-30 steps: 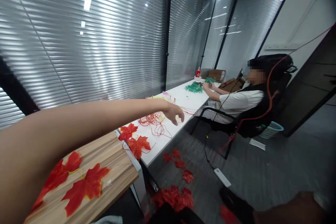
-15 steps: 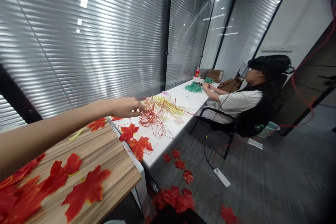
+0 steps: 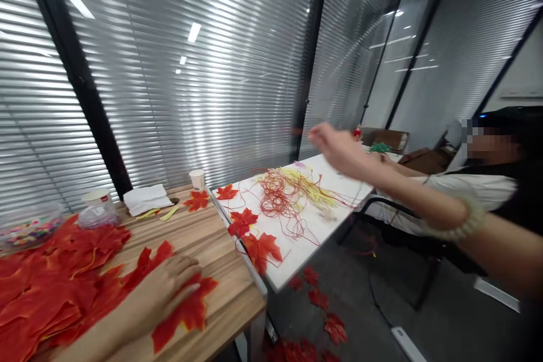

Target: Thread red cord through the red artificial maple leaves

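Note:
My left hand (image 3: 167, 291) lies palm down, fingers spread, on a red fabric maple leaf (image 3: 189, 311) at the near edge of the wooden table (image 3: 220, 260). A thick pile of red leaves (image 3: 55, 283) spreads to its left. My right hand (image 3: 337, 147), with a bead bracelet on the wrist, reaches out blurred above the white table (image 3: 297, 257), over a tangle of red wire (image 3: 278, 198) and yellow strands (image 3: 311, 189). Its fingers look drawn together; I cannot tell if they hold a wire.
A paper cup (image 3: 197, 178), white tissue (image 3: 146, 198), a clear container (image 3: 99, 212) and a bowl of coloured beads (image 3: 27, 229) stand at the wooden table's back. Red leaves (image 3: 324, 308) litter the floor. A co-worker (image 3: 487, 181) sits at the right. Glass walls with blinds stand behind.
My view has swung left. My left hand drew back from the red wire and came down onto the leaves. My right arm has come into view, stretched over the white table.

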`<state>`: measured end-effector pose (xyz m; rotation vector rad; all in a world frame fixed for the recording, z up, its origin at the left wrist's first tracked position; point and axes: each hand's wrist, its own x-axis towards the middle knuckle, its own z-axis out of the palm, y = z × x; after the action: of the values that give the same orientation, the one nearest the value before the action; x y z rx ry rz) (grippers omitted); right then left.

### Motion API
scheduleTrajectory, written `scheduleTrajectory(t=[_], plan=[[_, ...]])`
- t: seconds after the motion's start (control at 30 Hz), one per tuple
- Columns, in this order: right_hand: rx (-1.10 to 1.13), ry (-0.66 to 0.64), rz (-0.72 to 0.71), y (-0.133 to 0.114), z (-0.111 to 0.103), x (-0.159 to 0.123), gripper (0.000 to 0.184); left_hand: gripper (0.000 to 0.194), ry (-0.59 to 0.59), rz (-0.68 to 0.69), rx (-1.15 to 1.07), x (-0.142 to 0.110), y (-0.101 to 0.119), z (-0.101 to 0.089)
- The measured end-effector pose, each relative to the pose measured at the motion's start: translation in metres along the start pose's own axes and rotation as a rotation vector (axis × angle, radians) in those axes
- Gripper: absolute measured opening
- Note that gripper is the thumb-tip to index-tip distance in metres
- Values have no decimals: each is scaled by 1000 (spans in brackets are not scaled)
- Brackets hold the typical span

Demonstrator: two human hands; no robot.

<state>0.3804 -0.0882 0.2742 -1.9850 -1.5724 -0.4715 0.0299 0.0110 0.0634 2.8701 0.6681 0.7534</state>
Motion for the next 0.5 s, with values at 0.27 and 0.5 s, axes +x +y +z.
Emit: scheduleTrajectory(t=[0.27, 0.5], plan=[[570, -382, -559, -135, 165, -86, 29, 62, -18, -44, 5, -41, -4, 30], [864, -348, -284, -194, 277, -72, 35, 43, -92, -135, 89, -56, -36, 38]])
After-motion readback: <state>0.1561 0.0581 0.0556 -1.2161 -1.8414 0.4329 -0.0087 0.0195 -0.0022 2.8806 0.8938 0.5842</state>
